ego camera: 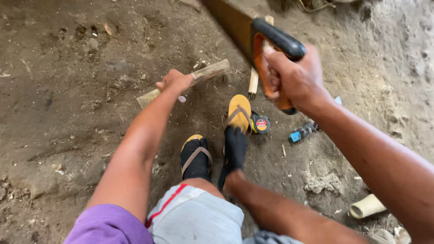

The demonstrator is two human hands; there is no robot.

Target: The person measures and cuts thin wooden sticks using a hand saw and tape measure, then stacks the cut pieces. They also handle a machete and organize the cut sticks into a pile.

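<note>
Saw: we hold the saw (pixel 246 34) up in the far middle of the scene, its blade blurred and running off the top edge, its orange and black handle toward us.
Right hand: our right hand (pixel 296 77) is clenched around the saw's handle, raised above the ground.
Stick: a short wooden stick (pixel 210 71) lies slanted on the dirt, left of the saw.
Left hand: our left hand (pixel 174 81) presses down on the stick near its middle, fingers curled over it; we see the stick poking out on both sides of the hand.
Second stick: a paler stick (pixel 254 80) lies just right of the first, partly hidden behind the saw.
Feet: our two feet in black socks and yellow sandals (pixel 238 110) stand near the sticks, the right foot further forward.
Tape measure: a black and yellow tape measure (pixel 261 123) sits touching the right sandal.
Blue tool: a small blue and black tool (pixel 300 133) lies right of the tape measure.
Pipe piece: a pale pipe end (pixel 367 206) rests at the near right.
Ground: bare brown dirt (pixel 68 90) lies all around.
</note>
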